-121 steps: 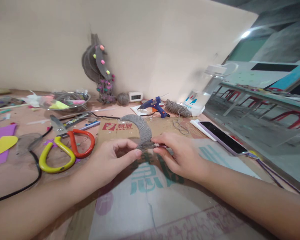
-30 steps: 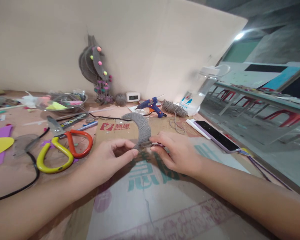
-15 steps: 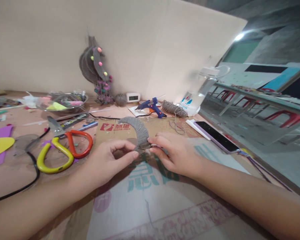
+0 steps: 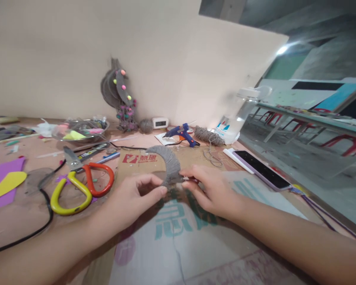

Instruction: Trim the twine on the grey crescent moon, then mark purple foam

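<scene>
A curved piece wrapped in grey yarn (image 4: 169,160) stands over a cardboard sheet (image 4: 136,237) at the centre. My left hand (image 4: 141,196) pinches its lower end between thumb and fingertips. On the other side, my right hand (image 4: 209,188) has thumb and index finger closed on a small, thin reddish item beside the same end; its shape is mostly hidden. A strand of grey yarn (image 4: 177,253) trails down the cardboard below the hands.
Scissors (image 4: 71,198) and a black cable lie left. Behind are a tray of scraps (image 4: 57,136), a grey decorated ornament (image 4: 109,89), a blue glue gun (image 4: 182,133), grey yarn (image 4: 209,136) and a bottle (image 4: 237,114). A phone (image 4: 262,170) rests right.
The whole view has shifted, with the table things and both hands appearing slightly lower and further right. Both hands keep nearly the same grip at the curved piece's lower end.
</scene>
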{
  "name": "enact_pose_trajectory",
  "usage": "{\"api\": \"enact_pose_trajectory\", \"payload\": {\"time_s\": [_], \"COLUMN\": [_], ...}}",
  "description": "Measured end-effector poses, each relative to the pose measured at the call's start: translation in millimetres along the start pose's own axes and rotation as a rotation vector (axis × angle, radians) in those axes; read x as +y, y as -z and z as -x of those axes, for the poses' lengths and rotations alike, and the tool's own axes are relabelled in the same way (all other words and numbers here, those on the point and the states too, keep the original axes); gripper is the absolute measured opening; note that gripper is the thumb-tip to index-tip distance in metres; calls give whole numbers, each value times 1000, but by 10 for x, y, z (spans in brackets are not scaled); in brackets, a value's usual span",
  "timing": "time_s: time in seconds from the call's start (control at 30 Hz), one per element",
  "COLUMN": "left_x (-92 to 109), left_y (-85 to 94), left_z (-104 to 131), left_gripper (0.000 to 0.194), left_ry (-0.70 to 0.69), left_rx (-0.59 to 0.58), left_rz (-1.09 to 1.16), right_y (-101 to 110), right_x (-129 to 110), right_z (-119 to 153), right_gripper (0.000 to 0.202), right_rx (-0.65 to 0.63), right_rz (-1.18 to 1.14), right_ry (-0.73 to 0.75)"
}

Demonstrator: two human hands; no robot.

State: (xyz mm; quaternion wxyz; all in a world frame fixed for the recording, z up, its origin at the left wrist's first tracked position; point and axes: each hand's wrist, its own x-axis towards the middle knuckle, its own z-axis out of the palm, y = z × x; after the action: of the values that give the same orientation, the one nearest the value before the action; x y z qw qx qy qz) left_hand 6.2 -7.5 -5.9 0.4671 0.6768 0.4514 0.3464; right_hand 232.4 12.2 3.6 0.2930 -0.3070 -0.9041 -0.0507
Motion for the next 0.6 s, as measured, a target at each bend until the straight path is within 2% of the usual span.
{"api": "enact_pose_trajectory", "payload": {"time_s": [0.33, 0.6], "left_x": [87, 80], "left_y": [-18, -12], "left_z": [9, 17], "left_gripper": [15, 15], "left_ry": [-25, -42], "left_rx": [-12, -30], "left_rz": [39, 34], "right_y": [43, 14], "right_x": [-68, -25], "right_z": [-47, -38], "right_gripper": [15, 17], "right_rx": [-21, -58], "right_rz": [64, 106], "right_ry": [45, 86]}}
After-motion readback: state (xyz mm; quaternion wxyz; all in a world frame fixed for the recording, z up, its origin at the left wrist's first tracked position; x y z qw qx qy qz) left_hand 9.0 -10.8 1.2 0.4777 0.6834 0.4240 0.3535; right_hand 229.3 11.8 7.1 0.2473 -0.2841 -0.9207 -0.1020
